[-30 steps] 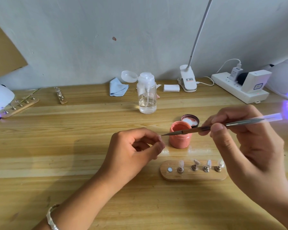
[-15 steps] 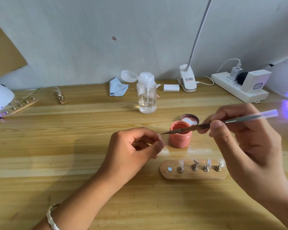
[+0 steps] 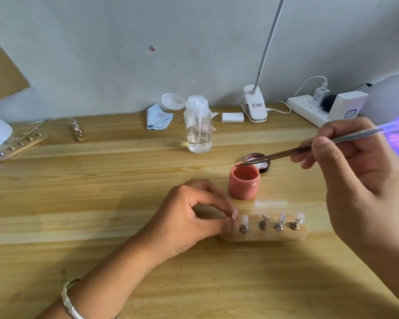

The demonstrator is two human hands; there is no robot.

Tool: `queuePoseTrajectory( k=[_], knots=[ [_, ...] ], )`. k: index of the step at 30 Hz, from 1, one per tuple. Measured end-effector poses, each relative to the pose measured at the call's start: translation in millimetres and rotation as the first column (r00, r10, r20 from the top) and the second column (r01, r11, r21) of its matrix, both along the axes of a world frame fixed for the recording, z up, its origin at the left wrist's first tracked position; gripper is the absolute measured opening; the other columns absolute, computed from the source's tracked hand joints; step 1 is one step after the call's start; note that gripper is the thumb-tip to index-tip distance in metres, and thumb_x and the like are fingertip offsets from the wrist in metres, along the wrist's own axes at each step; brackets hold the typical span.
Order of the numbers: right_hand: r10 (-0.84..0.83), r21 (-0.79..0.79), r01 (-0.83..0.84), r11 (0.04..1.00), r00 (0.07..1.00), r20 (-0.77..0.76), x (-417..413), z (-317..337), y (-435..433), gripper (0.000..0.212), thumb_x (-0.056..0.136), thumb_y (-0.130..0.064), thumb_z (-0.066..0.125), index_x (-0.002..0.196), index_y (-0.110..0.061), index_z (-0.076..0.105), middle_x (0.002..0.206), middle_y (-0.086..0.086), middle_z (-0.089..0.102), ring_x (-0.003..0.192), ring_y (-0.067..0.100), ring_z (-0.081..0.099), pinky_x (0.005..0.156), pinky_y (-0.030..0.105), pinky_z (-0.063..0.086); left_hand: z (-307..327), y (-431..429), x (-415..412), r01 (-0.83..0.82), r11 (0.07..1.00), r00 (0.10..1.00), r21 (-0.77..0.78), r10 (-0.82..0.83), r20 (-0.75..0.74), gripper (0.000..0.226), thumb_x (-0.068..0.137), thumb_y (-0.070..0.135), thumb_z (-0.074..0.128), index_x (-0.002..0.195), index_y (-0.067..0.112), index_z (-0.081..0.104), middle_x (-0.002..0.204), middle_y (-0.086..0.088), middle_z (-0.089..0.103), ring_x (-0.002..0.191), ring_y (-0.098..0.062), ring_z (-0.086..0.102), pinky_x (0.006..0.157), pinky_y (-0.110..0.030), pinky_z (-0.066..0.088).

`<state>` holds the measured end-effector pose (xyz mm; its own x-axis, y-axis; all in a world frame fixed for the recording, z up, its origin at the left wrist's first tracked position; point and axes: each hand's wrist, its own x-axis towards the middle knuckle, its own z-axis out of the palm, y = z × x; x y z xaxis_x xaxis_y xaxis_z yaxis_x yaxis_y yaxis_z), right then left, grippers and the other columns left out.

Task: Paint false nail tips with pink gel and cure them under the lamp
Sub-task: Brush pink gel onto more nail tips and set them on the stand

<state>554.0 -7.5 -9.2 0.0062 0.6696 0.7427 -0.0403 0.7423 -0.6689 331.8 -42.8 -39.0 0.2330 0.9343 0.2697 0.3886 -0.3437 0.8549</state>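
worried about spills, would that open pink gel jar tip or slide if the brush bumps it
The pink gel jar looks squat and wide-based, so it probably resists tipping. It seems small and light with no hand steadying it, so the brush might slide it on the smooth table. It stands open, so a tip could spill gel.

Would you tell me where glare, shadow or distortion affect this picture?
Head view: violet glow by the curing lamp washes out the rear of the brush; head view: a pale sheen lies on the table beside the gel jar; head view: soft shadows fall beneath the left hand and right hand; head view: the wide lens seems to bow the planks.
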Motion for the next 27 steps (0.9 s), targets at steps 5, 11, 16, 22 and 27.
queuePoseTrajectory(
  k=[5,11,16,22,27],
  knots=[
    [-0.025,0.003,0.025,1.000,1.000,-0.005,0,0,3,0.008,0.096,-0.016,0.055,0.093,-0.023,0.054,0.078,-0.015,0.063,0.072,0.007,0.067,0.073,0.021,0.049,-1,1,-1,0.008,0.996,0.997,-0.084,-0.014,-0.074,0.015,0.065,0.030,0.090,0.076,0.029,0.079,0.082,0.019,0.063,0.092,-0.006,0.060,0.084,-0.023,0.043],
    [-0.048,0.012,0.048,0.999,0.999,0.008,2,0,4,0.010,0.097,-0.014,0.055,0.093,-0.023,0.054,0.078,-0.016,0.064,0.073,0.008,0.067,0.073,0.021,0.049,1,2,-1,0.003,0.994,0.995,-0.109,-0.013,-0.098,0.017,0.066,0.023,0.091,0.071,0.029,0.076,0.081,0.014,0.065,0.090,-0.009,0.061,0.085,-0.028,0.045],
    [-0.118,-0.007,0.118,0.993,0.992,0.035,3,1,5,0.009,0.097,-0.016,0.055,0.093,-0.024,0.054,0.079,-0.006,0.064,0.074,0.008,0.067,0.071,0.021,0.048,1,0,3,-0.009,0.998,0.986,-0.067,-0.002,-0.166,0.023,0.063,0.031,0.092,0.081,0.028,0.078,0.087,0.017,0.063,0.097,-0.010,0.059,0.087,-0.027,0.045],
    [-0.231,-0.007,0.237,0.971,0.950,0.210,0,-1,3,0.007,0.093,-0.025,0.055,0.088,-0.030,0.053,0.080,-0.004,0.064,0.075,0.025,0.065,0.062,0.039,0.048,0,-2,19,-0.075,0.996,0.981,0.037,0.081,-0.179,0.019,0.068,0.029,0.090,0.081,0.030,0.076,0.092,0.015,0.061,0.097,-0.010,0.057,0.089,-0.037,0.047],
    [-0.225,0.063,0.218,0.974,0.884,0.410,-2,-6,1,0.005,0.092,-0.026,0.054,0.089,-0.022,0.055,0.083,-0.011,0.060,0.076,0.017,0.057,0.062,0.011,0.037,-2,-7,24,-0.046,0.977,0.957,0.208,0.103,-0.273,0.008,0.073,0.030,0.084,0.079,0.031,0.078,0.090,0.014,0.060,0.092,-0.007,0.054,0.085,-0.038,0.044]
  ],
)
